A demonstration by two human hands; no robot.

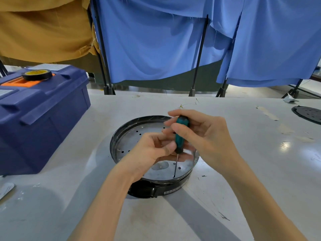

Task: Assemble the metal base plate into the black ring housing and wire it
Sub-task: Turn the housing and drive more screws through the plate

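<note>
One metal base plate point(132, 141) sits inside one black ring housing point(147, 188), at the middle of the white worktop point(243, 171). The plate has small round holes; the hands cover part of it, so there is no full count. One larger oval opening shows near the front.

One screwdriver point(180, 134), teal and black handle, stands nearly upright over the plate. Its thin shaft reaches down to a hole close to the front rim.

Two hands work it. The right hand point(205, 133) has a closed grip, its fingers curled round the upper handle. The left hand point(149, 150) also has a closed grip, thumb and forefinger pinching the handle's lower end.

To the left, one dark blue toolbox point(43, 119) stands on the worktop, with one roll of black tape point(37, 74) on its lid. At the far right edge lies one black perforated disc point(307, 114), partly cut off. Behind hang blue cloth point(156, 40) and one mustard cloth point(43, 32).
</note>
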